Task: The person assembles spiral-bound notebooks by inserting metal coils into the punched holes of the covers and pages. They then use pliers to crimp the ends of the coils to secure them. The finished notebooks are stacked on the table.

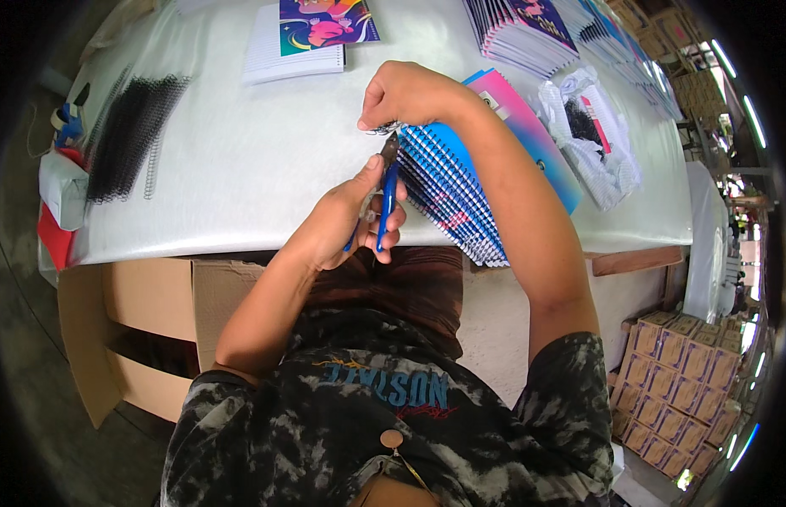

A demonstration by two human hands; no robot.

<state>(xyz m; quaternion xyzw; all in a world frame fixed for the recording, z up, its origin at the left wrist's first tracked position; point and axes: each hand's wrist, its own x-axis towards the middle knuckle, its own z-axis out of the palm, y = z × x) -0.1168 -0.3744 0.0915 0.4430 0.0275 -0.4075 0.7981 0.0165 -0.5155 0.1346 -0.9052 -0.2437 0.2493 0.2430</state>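
My left hand [338,220] is closed around blue-handled cutting pliers [386,198]. Their dark jaws point away from me and meet the upper end of a black spiral coil at the corner of a notebook stack. Just beyond the jaws, my right hand [407,91] is bent inward, fingers pinched by some thin black wire [383,130]; the fingers partly hide it. Below my right wrist lies the stack of spiral-bound notebooks [452,198], fanned toward the table's near edge, with blue covers. A pink and blue notebook cover [541,156] shows beyond my right forearm.
Black plastic coils [135,139] lie in a heap at the left of the white-covered table [249,186]. Farther back are loose punched pages [266,59] and more notebook stacks [528,38]. White wrapping [608,173] holds dark bits at right. An open cardboard box [152,296] stands below.
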